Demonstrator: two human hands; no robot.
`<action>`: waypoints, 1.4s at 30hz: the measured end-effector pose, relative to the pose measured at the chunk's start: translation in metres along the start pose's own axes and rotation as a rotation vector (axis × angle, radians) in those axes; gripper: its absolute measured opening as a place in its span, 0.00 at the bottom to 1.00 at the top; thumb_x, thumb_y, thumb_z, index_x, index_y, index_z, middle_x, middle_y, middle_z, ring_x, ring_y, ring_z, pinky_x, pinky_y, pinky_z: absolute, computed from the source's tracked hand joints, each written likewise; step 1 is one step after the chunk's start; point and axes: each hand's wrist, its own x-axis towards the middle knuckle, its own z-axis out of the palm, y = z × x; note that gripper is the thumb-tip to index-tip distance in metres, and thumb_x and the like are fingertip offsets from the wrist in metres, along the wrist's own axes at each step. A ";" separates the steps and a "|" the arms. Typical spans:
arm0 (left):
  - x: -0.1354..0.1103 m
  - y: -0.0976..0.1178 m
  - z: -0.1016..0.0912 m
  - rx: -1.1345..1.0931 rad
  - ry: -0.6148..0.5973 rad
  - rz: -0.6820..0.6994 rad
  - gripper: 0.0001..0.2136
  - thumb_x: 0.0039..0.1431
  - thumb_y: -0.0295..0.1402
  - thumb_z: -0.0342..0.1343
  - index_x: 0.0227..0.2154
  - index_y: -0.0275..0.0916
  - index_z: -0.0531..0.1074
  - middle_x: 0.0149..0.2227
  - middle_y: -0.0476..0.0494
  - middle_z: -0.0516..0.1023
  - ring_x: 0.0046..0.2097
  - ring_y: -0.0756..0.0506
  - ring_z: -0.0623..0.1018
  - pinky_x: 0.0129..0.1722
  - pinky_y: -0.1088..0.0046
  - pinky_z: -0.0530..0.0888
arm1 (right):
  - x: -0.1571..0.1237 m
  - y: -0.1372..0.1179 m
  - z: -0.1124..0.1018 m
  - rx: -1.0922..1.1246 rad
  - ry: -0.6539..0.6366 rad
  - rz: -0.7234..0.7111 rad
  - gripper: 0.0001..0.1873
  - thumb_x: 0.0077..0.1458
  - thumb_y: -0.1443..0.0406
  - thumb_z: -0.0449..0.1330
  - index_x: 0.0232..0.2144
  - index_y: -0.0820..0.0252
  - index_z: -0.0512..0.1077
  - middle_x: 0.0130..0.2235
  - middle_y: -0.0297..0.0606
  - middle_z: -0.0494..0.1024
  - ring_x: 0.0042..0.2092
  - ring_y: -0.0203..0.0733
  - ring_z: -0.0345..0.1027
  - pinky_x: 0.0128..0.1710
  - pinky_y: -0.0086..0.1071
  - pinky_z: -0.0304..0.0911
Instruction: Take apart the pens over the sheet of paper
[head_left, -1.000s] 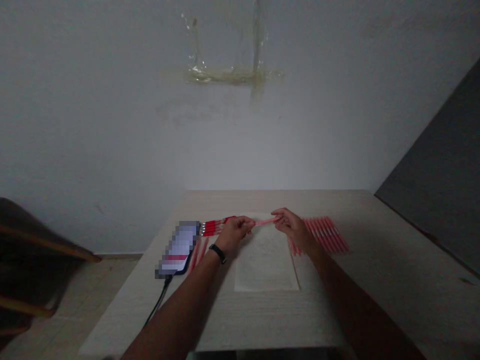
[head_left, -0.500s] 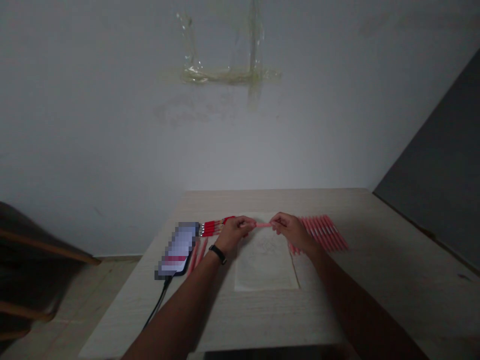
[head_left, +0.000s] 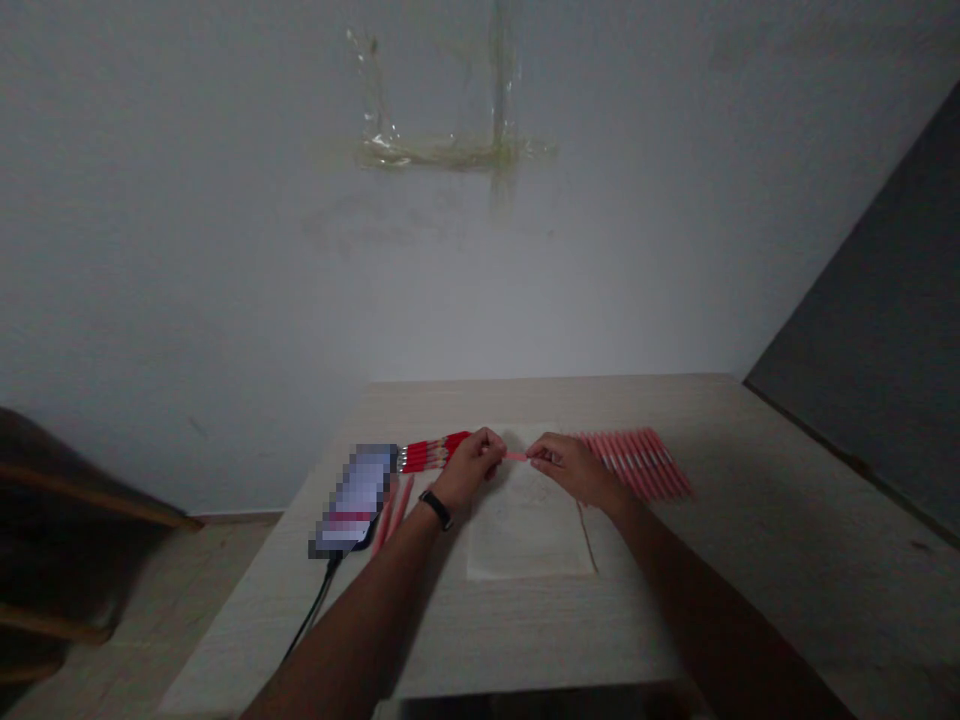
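Note:
Over a pale sheet of paper [head_left: 529, 545], my left hand [head_left: 474, 468] and my right hand [head_left: 574, 466] pinch the two ends of a slim pink pen [head_left: 515, 456]. It lies almost level between my fingertips; its ends are hidden by the fingers. Just left of my left hand is a row of red pen parts [head_left: 424, 457] with silvery tips. A row of pink pens [head_left: 637, 462] with pale middle bands lies beyond my right hand, which partly covers it. Two pink sticks [head_left: 391, 515] lie near my left forearm.
A phone [head_left: 356, 500] with a blurred screen lies at the table's left, its black cable [head_left: 319, 600] running off the front. The wooden table [head_left: 525, 640] meets a wall with yellowed tape [head_left: 435, 155]. Dark wooden furniture [head_left: 60, 540] stands at the left.
My right hand has moved slightly left, closer to my left hand, so less of the pink pen shows between them. The view has shifted slightly.

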 end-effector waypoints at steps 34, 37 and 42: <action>0.008 -0.017 -0.021 0.366 -0.045 0.008 0.11 0.52 0.40 0.62 0.31 0.37 0.79 0.31 0.43 0.81 0.34 0.45 0.77 0.31 0.74 0.68 | 0.001 -0.001 -0.014 -0.170 0.070 0.015 0.04 0.56 0.71 0.62 0.34 0.60 0.77 0.34 0.36 0.76 0.35 0.38 0.70 0.36 0.30 0.62; 0.009 -0.020 -0.022 0.343 -0.007 -0.030 0.13 0.52 0.43 0.63 0.31 0.36 0.77 0.30 0.43 0.80 0.31 0.46 0.77 0.28 0.75 0.67 | 0.001 0.000 -0.016 -0.178 0.080 0.027 0.04 0.56 0.70 0.62 0.34 0.60 0.77 0.34 0.35 0.76 0.35 0.38 0.70 0.36 0.30 0.63; 0.007 -0.018 -0.019 0.348 0.001 -0.077 0.11 0.51 0.35 0.62 0.37 0.37 0.75 0.27 0.47 0.80 0.27 0.48 0.76 0.26 0.75 0.67 | 0.000 0.001 -0.011 -0.217 0.015 0.016 0.05 0.57 0.70 0.62 0.35 0.59 0.77 0.35 0.36 0.76 0.36 0.39 0.70 0.37 0.31 0.64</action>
